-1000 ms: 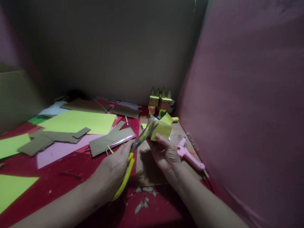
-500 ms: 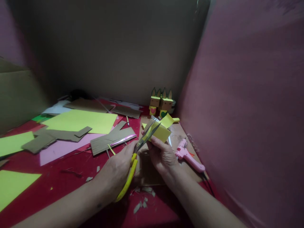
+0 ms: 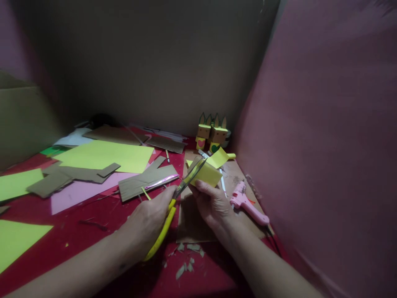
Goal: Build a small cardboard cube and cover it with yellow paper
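My left hand (image 3: 151, 219) is closed round yellow-handled scissors (image 3: 161, 236), whose blades point up and away to the right. The blades lie at the left edge of a small yellow piece (image 3: 209, 176), paper or card, with some brown cardboard showing beside it. My right hand (image 3: 214, 207) grips this piece, thumb on top; its other fingers are mostly hidden underneath. Just behind the piece lies a bent yellow paper strip (image 3: 218, 157). Under the right hand is a brown cardboard sheet (image 3: 194, 227).
A pink glue gun (image 3: 248, 207) rests on the right, its cord near the pink wall (image 3: 325, 145). Two small cardboard figures (image 3: 211, 136) stand at the back. Yellow sheets (image 3: 108, 155), cardboard pieces (image 3: 151, 180) and paper scraps (image 3: 185, 267) lie on the red table (image 3: 130, 265).
The scissor blades have come closer together at the yellow piece's left edge. My left hand has shifted slightly left and down. The right hand keeps its hold; the view has moved slightly.
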Available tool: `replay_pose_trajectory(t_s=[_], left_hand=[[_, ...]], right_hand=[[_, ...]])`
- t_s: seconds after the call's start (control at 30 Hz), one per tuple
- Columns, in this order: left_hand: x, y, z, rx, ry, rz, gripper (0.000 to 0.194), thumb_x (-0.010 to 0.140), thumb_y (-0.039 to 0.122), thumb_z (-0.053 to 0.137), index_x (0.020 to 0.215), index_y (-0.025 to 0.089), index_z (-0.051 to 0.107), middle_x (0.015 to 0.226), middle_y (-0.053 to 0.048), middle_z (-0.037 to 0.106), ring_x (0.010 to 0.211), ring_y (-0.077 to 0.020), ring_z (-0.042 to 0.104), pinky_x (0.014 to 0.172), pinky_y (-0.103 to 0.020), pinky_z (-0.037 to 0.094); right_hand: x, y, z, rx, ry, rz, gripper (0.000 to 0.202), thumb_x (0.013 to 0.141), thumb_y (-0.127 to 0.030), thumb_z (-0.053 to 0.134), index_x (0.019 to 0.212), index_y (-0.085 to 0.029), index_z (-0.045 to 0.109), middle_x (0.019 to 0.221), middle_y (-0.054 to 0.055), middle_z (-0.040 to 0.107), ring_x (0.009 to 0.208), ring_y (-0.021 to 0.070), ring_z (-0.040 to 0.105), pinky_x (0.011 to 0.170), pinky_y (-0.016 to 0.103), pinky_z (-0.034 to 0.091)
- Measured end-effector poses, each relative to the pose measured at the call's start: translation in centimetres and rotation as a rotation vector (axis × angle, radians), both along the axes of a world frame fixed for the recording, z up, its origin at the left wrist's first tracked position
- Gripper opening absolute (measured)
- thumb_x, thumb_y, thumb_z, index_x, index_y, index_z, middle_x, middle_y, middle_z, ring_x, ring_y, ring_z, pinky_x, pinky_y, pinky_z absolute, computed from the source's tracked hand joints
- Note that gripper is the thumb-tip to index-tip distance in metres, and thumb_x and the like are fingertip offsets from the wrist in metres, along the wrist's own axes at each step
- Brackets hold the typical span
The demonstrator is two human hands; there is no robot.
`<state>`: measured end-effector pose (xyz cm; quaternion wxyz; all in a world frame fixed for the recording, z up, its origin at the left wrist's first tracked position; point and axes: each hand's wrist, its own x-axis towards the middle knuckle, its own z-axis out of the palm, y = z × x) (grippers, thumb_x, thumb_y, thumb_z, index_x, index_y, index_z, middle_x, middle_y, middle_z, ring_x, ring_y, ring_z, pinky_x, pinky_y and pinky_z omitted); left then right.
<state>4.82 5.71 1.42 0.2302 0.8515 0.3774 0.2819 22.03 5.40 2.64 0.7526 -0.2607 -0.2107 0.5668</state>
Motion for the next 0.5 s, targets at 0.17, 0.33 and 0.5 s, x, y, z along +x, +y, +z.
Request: replay_pose_trajectory(t_s=[0.17,0.33,0.5], left_hand=[[-0.2,-0.1,0.2,0.039,-0.013,-0.005,0.034,0.096,0.021,0.042,0.126,0.02,0.058,0.081,-0.002,0.073,0.06,-0.0184,0.069,0.058,-0.026,0.05],[-0.3,0.1,-0.7,0.108,-0.006,0.002,0.026,0.095,0.022,0.043,0.116,0.02,0.057,0.07,0.001,0.065,0.052,-0.0177,0.065,0.052,-0.026,0.045],[-0.8,0.7,-1.8,0.057,-0.014,-0.021,0.028,0.092,0.024,0.046,0.117,0.022,0.056,0.063,0.004,0.062,0.046,-0.0176,0.062,0.047,-0.024,0.04]], right_hand=[[-0.1,-0.1,0.2,0.02,-0.034,0.004,0.071,0.053,-0.002,0.083,0.119,-0.026,0.07,0.095,-0.003,0.083,0.082,0.0186,0.078,0.085,0.029,0.065],[-0.1,-0.1,0.3,0.016,-0.022,0.017,0.073,0.051,-0.002,0.083,0.119,-0.026,0.069,0.095,-0.003,0.082,0.081,0.0173,0.078,0.084,0.027,0.064],[0.0,0.0,-0.1,-0.013,-0.022,0.023,0.067,0.05,-0.003,0.086,0.112,-0.025,0.072,0.092,-0.004,0.082,0.078,0.016,0.076,0.083,0.026,0.063]])
